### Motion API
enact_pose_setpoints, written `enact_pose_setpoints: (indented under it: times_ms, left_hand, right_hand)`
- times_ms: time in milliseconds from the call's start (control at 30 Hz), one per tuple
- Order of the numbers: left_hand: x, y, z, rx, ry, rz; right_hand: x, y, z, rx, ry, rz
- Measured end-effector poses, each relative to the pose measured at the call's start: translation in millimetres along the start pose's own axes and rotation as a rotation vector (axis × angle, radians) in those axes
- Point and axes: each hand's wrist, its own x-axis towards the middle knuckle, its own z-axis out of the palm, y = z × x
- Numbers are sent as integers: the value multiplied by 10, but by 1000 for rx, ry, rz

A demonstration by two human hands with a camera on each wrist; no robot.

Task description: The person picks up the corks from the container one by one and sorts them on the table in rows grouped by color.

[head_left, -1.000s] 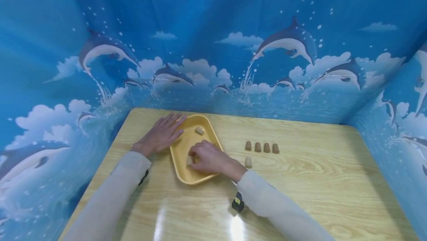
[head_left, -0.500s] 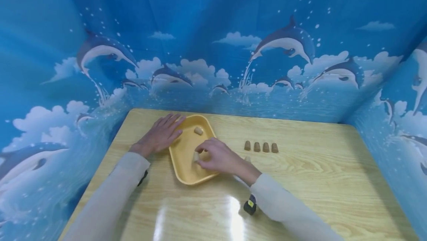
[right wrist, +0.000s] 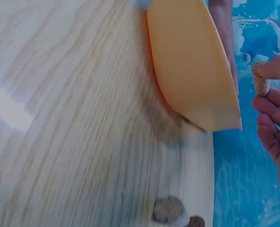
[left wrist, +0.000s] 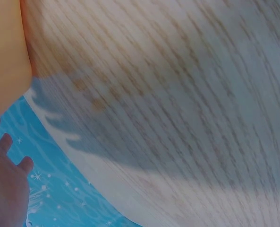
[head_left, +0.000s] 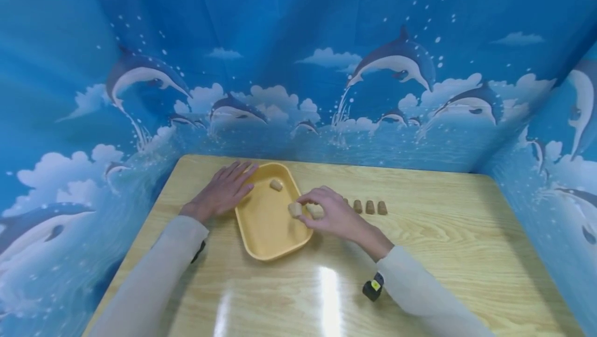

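Observation:
My right hand (head_left: 337, 216) pinches a light cork stopper (head_left: 295, 209) between thumb and fingers, above the right rim of the yellow tray (head_left: 247, 246). In the right wrist view the same cork (right wrist: 261, 84) stands upright in the fingertips. One other cork (head_left: 276, 185) lies at the far end of the tray. My left hand (head_left: 223, 192) rests with spread fingers on the tray's left rim; only part of this hand (left wrist: 6, 184) shows in the left wrist view. To the right is a row of darker corks (head_left: 370, 207), its left end partly hidden by my right hand.
Wooden tabletop (head_left: 443, 254) extends right and in front of the tray. A blue dolphin-print curtain (head_left: 289, 57) encloses the back and sides. Near the lower edge of the right wrist view, a cork (right wrist: 168, 209) stands on the table.
My right hand has lifted the light cork from the tray's bottom and carried it right to the rim. It now covers the lone light cork on the table. My left hand stays put.

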Motion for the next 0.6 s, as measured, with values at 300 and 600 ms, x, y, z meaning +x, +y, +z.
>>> enact_pose_setpoints:
  times_ms: [300, 600]
  left_hand:
    - [6, -20, 0, 9, -5, -5]
    - [5, -20, 12, 8, -8, -1]
  right_hand:
    - [-178, 154, -147, 47, 54, 67]
    - [-367, 303, -250, 52, 79, 109]
